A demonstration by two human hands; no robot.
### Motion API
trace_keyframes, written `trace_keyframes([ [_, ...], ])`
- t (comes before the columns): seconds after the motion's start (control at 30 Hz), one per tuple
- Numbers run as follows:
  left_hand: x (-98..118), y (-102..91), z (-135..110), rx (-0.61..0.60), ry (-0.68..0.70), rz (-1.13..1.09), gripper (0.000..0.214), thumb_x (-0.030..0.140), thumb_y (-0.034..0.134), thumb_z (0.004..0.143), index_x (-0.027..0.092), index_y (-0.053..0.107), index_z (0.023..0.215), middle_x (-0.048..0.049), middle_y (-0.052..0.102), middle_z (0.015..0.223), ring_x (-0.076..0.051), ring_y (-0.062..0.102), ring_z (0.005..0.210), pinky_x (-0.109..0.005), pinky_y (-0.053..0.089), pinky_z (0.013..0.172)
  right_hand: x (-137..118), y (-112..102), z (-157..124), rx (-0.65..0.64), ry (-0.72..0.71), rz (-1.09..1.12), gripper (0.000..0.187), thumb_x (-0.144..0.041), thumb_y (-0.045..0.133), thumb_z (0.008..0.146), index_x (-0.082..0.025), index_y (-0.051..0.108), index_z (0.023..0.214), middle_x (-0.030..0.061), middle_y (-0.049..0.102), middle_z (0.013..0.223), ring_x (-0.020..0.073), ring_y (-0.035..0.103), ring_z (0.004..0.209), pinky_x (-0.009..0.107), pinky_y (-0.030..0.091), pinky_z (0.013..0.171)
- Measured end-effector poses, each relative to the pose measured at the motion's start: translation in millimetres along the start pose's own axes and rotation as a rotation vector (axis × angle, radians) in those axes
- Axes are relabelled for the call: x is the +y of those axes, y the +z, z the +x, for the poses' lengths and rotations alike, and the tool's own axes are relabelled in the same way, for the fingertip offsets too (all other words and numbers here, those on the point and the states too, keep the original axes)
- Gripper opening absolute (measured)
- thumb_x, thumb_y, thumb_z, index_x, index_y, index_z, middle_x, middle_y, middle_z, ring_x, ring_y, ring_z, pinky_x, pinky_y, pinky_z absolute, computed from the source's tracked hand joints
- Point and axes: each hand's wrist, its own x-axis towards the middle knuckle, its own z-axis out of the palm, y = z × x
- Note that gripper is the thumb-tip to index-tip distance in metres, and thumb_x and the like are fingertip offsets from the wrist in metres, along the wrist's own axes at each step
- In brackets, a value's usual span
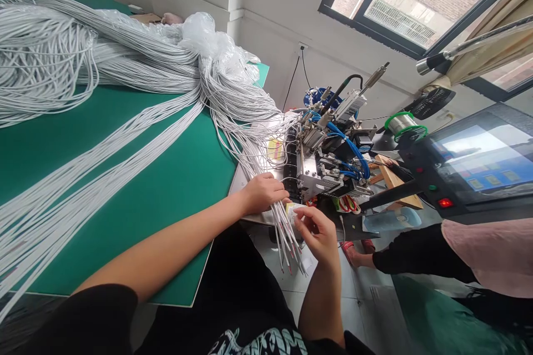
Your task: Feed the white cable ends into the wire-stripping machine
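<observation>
pinching a small pale piece [290,208] between thumb and forefinger, the right hand [318,230] has its fingertips drawn tight together on it, the other fingers curled loosely behind. the piece sits at the very tip of that pinch, just beside the knuckles of the left hand [262,191]. the left hand lies palm down with its fingers folded shut over a cluster of white cables [125,72]; the wire ends [289,247] fan out from under that grasp, hang past the table edge and pass just below the right hand's pinch, their tips showing a little red.

behind the left grasp the cables run back along the forearm and spread over a green mat [166,177] in long loose bundles, up to a heap that lies well away from the hand, next to a crumpled clear plastic bag [208,33]. just ahead of both grips stands a small machine [325,163] of metal blocks and blue hoses, the left fingertips close to its near face. beyond the machine, further from the pinch, are a spool [405,122] with a green rim and a lit screen [478,161] with a red button [444,203] under it. to the far side of the right hand, apart from it, another person's pink sleeve [491,255] comes into view.
</observation>
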Motion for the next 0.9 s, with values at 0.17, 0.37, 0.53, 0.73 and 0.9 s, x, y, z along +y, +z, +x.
trace_keyframes([
  [0.17,0,-1.1,0,0.029,0.004,0.014,0.032,0.033,0.039,0.100,0.018,0.064,0.088,-0.0003,0.065,0.071,-0.012,0.058,0.064,-0.028,0.039,0.067,-10,0,0,-0.219,-0.063,0.034,0.024,-0.018,0.056,0.090,-0.024,0.065,0.112,0.0031,0.063,0.094,0.0112,0.050,0.063,0.023,0.040,0.054],
  [0.37,2,-4.0,1,0.079,0.039,0.029,0.020,0.025,0.044,0.097,0.019,0.063,0.098,0.0002,0.067,0.078,-0.012,0.060,0.066,-0.027,0.044,0.064,-11,0,1,-0.012,-0.142,0.013,0.017,-0.016,0.059,0.089,-0.024,0.071,0.099,0.0045,0.067,0.091,0.0175,0.062,0.083,0.028,0.048,0.070],
  [0.53,4,-9.5,0,0.146,0.097,0.080,0.030,0.011,0.040,0.096,0.018,0.052,0.123,-0.0022,0.068,0.098,-0.011,0.064,0.082,-0.023,0.050,0.069,0,-2,-1,0.519,-0.051,0.176,0.011,-0.026,0.065,0.086,-0.019,0.069,0.093,0.0045,0.066,0.077,0.0138,0.058,0.058,0.024,0.043,0.050],
  [0.73,6,-12.4,1,0.041,0.156,0.117,0.025,0.011,0.040,0.096,0.015,0.057,0.113,-0.0033,0.067,0.086,-0.011,0.061,0.072,-0.026,0.050,0.067,4,-1,1,0.589,0.126,0.265,0.025,-0.038,0.067,0.083,-0.015,0.068,0.091,0.0053,0.067,0.071,0.0071,0.041,0.042,0.021,0.028,0.037],
  [0.9,8,-12.4,3,-0.013,0.163,0.145,0.025,0.012,0.037,0.096,0.016,0.059,0.108,-0.0032,0.064,0.080,-0.011,0.058,0.067,-0.027,0.047,0.065,-1,7,5,0.314,0.247,0.246,0.030,-0.043,0.064,0.084,-0.017,0.069,0.097,0.0076,0.070,0.080,0.0091,0.042,0.044,0.024,0.033,0.040],
])
